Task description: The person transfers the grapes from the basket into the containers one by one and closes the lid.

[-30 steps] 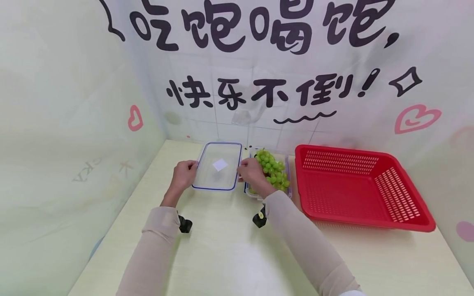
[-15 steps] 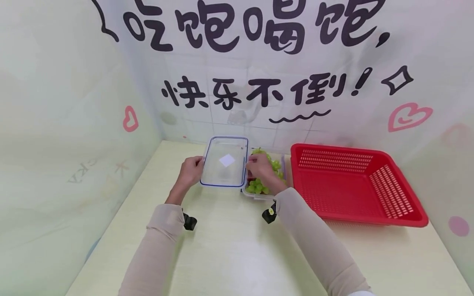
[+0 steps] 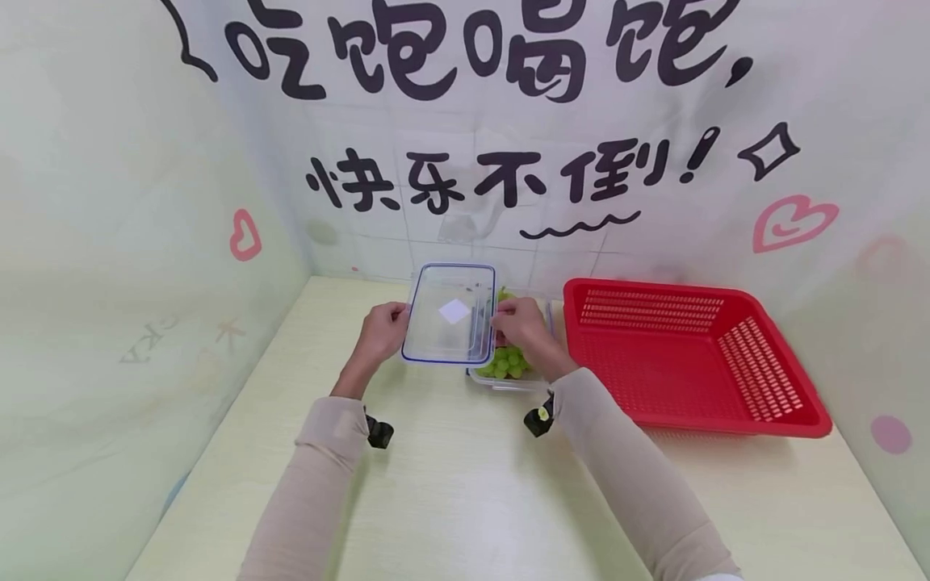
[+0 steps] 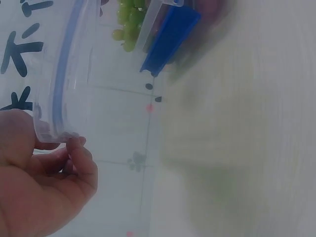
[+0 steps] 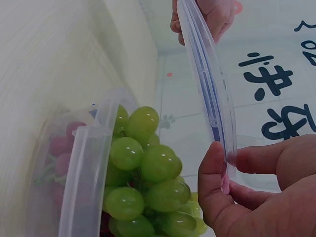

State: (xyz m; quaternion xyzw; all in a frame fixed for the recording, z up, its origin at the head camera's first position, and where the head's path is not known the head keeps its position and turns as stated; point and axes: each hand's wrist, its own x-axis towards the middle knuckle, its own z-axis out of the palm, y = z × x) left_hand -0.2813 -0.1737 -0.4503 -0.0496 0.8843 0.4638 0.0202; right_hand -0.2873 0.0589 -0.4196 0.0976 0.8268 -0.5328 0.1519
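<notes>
A clear lid with a blue seal is held up between both hands in the head view. My left hand pinches its left edge; my right hand pinches its right edge. In the right wrist view the lid stands apart from and above a clear box heaped with green grapes. Red grapes show through the box wall. A blue clip hangs at the box side in the left wrist view. The lid and right hand partly cover the box in the head view.
A red plastic basket with slotted walls stands on the table to the right of the box. The pale table meets a printed wall sheet at its back edge. Another sheet hangs along the left side.
Both hands have carried the lid to the right, and it now overlaps the left part of the grape box in the head view. The head view has also shifted slightly.
</notes>
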